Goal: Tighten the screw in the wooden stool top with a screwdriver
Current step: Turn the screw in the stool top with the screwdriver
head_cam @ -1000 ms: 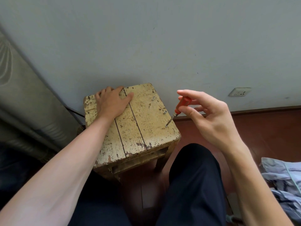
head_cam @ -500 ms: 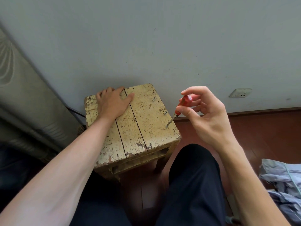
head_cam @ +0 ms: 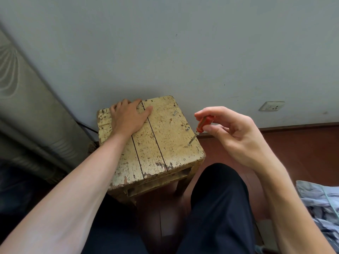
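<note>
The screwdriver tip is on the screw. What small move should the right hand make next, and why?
Probably twist the screwdriver clockwise with the right hand. Its tip sits on the screw near the right edge of the stool top, and the left hand lies flat on it.

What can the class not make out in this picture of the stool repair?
Head view, screw: too small to tell how deep it sits.
Head view, screwdriver: handle partly hidden by right hand fingers.
Head view, stool top: patch hidden under left hand.
Head view, striped cloth: cut off by right edge.
</note>
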Available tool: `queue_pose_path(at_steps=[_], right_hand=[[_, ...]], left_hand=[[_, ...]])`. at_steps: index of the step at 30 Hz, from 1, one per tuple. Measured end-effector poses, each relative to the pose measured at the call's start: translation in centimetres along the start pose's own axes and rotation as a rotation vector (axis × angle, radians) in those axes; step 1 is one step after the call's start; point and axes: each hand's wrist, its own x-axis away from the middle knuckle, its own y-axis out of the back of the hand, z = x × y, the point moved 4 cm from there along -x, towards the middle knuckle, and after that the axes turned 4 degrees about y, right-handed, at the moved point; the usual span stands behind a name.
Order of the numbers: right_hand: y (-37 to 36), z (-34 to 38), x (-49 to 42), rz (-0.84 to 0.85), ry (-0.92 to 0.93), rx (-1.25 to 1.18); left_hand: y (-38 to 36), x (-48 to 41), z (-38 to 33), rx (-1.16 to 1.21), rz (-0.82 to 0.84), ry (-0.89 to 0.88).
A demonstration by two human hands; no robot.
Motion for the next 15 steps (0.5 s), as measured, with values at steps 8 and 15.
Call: queue_pose_path(at_steps=[8,15], right_hand=[[0.36,-0.19,0.08,-0.254,0.027,0.086],[0.31,-0.33,0.77,-0.213,0.055,0.19]], left_hand=[[-0.11,-0.02,0.11,0.01,-0.012,-0.002],[-0.06,0.02,0.03,0.014,-0.011,0.002]])
